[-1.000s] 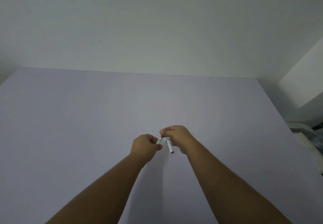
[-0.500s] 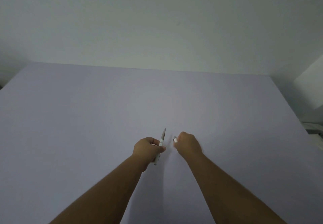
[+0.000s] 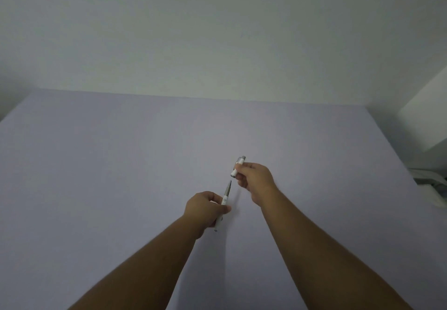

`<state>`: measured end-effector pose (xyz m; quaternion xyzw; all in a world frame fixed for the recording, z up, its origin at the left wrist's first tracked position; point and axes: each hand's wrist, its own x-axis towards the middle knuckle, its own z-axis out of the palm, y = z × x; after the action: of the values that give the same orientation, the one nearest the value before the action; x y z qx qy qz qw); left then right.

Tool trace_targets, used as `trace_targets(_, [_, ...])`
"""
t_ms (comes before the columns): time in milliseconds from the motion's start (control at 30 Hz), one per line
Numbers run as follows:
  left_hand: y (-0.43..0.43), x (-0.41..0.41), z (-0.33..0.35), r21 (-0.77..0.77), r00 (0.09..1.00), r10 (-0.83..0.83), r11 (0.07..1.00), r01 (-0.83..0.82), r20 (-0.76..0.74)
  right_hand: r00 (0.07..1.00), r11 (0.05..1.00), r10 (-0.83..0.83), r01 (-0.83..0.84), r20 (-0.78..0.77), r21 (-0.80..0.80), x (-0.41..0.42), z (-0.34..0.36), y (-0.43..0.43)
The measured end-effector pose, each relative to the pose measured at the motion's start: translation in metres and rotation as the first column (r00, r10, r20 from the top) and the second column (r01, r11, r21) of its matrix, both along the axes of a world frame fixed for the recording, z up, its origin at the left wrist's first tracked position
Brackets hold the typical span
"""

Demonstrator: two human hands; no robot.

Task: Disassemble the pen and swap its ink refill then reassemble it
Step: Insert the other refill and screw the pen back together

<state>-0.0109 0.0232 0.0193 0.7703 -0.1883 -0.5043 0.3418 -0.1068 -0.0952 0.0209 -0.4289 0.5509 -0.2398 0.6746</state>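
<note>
My left hand [image 3: 205, 207] grips a white pen body [image 3: 223, 204] around its middle. Its grey pointed tip sticks up and to the right, and its back end shows below my fist. My right hand [image 3: 255, 180] holds the white pen cap [image 3: 237, 167] between thumb and fingers, up and to the right of the tip. The cap's open end faces the tip across a small gap. Both hands hover above the pale lilac table [image 3: 121, 176].
A white wall rises behind the table's far edge. Past the table's right edge stand a white block [image 3: 425, 121] and some pale clutter [image 3: 433, 184] lower down.
The hands were together on the pen. They have pulled apart, the cap has come off in my right hand, and that hand has moved up and to the right.
</note>
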Motion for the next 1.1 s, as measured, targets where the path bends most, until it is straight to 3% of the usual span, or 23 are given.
trace_targets(433, [-0.002,-0.001,0.005,-0.037,1.0,-0.018,0.999,0.018,-0.007,0.975,0.976,0.219,-0.219,-0.035,0.003,-0.009,0.003,0.02])
trace_targets(800, [0.0,-0.002,-0.004,-0.047,1.0,0.0,0.999,0.0,0.0,0.962,0.965,0.255,-0.26,-0.095,-0.041,-0.008,-0.001,0.03])
trace_targets(867, [-0.002,-0.001,-0.007,-0.025,0.999,0.006,1.0,-0.005,0.031,0.949,0.957,0.27,-0.283,-0.163,-0.063,-0.008,-0.005,0.029])
trace_targets(933, [-0.003,-0.001,-0.011,0.005,0.998,0.011,1.0,-0.012,0.069,0.906,0.941,0.253,-0.312,-0.34,-0.13,-0.01,-0.009,0.023])
trace_targets(1033, [-0.003,-0.004,-0.022,0.019,0.996,0.038,0.999,-0.04,0.078,0.718,0.892,0.145,-0.392,-0.681,-0.224,-0.024,-0.015,0.012])
trace_targets(1100, [-0.004,-0.007,-0.029,0.026,0.994,0.03,0.999,-0.033,0.103,0.603,0.885,0.132,-0.429,-0.787,-0.18,-0.036,-0.023,0.007])
